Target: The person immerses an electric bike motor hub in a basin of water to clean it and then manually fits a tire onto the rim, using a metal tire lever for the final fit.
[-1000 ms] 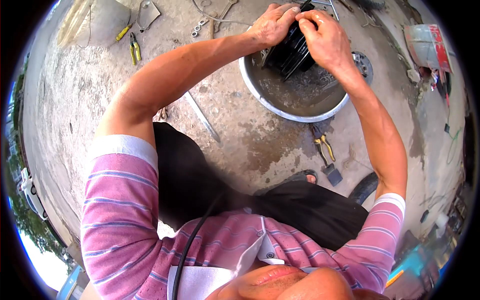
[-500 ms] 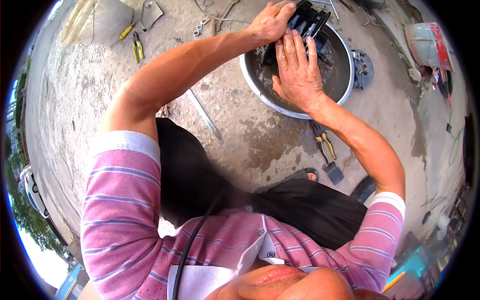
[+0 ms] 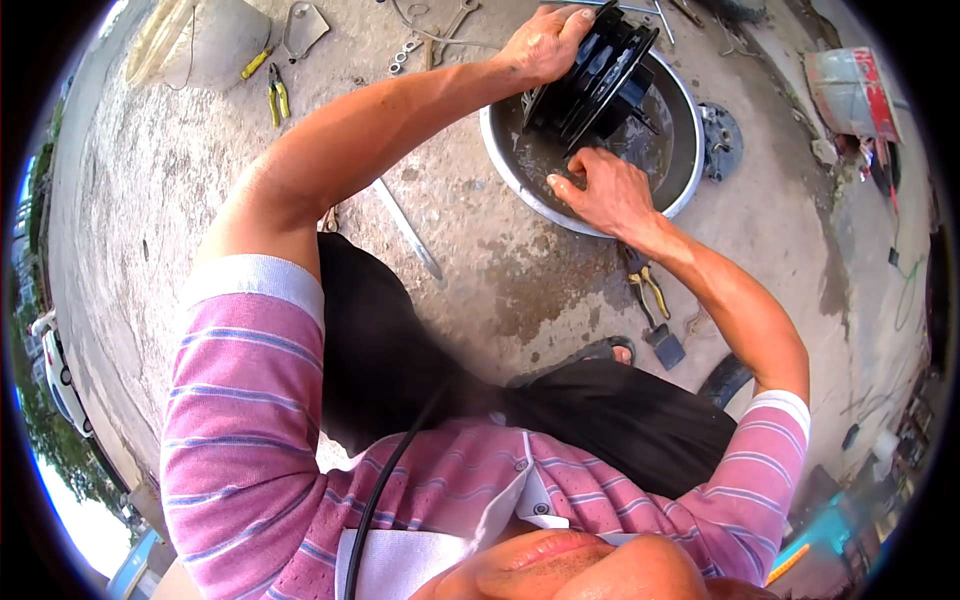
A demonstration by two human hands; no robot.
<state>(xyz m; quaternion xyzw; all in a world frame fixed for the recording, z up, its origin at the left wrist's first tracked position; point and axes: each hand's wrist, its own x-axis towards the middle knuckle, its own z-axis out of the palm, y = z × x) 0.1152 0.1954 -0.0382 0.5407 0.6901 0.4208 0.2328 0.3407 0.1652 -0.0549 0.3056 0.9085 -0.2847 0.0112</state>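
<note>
A black, wet, flanged wheel-like part (image 3: 604,75) is tilted over a round metal basin (image 3: 493,150) of murky water. My left hand (image 3: 548,45) grips the part at its upper left edge, with the thumb over the rim and the other fingers largely hidden behind it. My right hand (image 3: 612,188) hovers over the near side of the basin, just below the part's lower edge. Its fingers are curled inward, the thumb pointing left. Whether anything lies inside those curled fingers is hidden.
Pliers (image 3: 648,285) and a small dark block (image 3: 665,345) lie near my foot. A dark round disc (image 3: 722,140) sits right of the basin. Farther left are pliers (image 3: 277,95), a pale bucket (image 3: 205,45) and a metal strip (image 3: 408,230). A red-and-grey bucket (image 3: 850,95) stands right.
My right hand has come off the black part, drawn back toward me and curled its fingers; before, it lay flat against it. My left hand stays on the part, which shows more fully.
</note>
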